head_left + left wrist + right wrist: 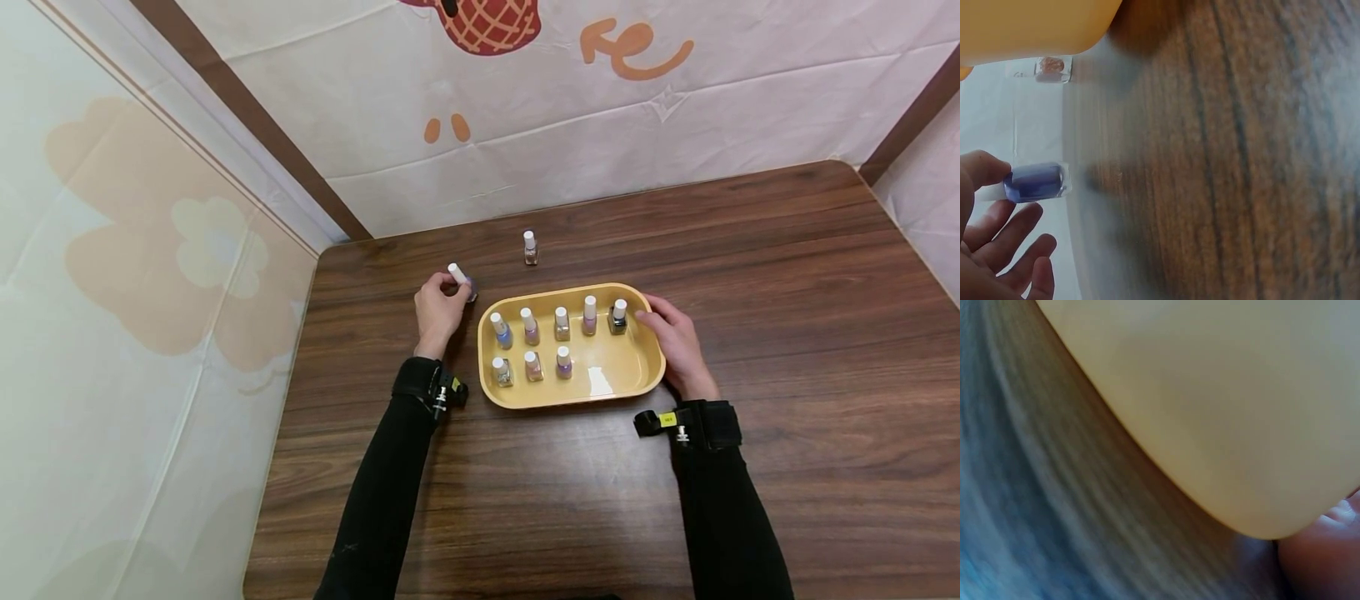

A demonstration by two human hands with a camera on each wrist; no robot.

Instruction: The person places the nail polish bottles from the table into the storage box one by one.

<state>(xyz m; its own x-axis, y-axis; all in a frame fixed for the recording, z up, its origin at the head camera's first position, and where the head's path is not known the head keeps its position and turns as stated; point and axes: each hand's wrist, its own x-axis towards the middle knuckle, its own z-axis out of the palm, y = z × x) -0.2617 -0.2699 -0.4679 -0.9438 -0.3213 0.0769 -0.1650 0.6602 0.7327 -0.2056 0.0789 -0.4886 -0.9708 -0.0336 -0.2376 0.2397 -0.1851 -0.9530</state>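
My left hand (439, 310) pinches a purple nail polish bottle (1038, 182) between thumb and fingers, just left of the yellow tray. Its white cap (457, 272) leans toward the upper left in the head view. With the thumb over the rim, my right hand (681, 346) grips the right end of the yellow tray (622, 383). Several white-capped nail polish bottles stand in the tray in two rows, among them a blue one (503, 336), a black one (618, 320) and a purple one (564, 365). In the right wrist view the tray's wall hides most of this hand.
Another nail polish bottle (531, 250) stands on the wooden table (787, 333) behind the tray, near the back edge. A printed cloth (570, 142) hangs behind the table, and a second cloth (150, 333) hangs along its left side.
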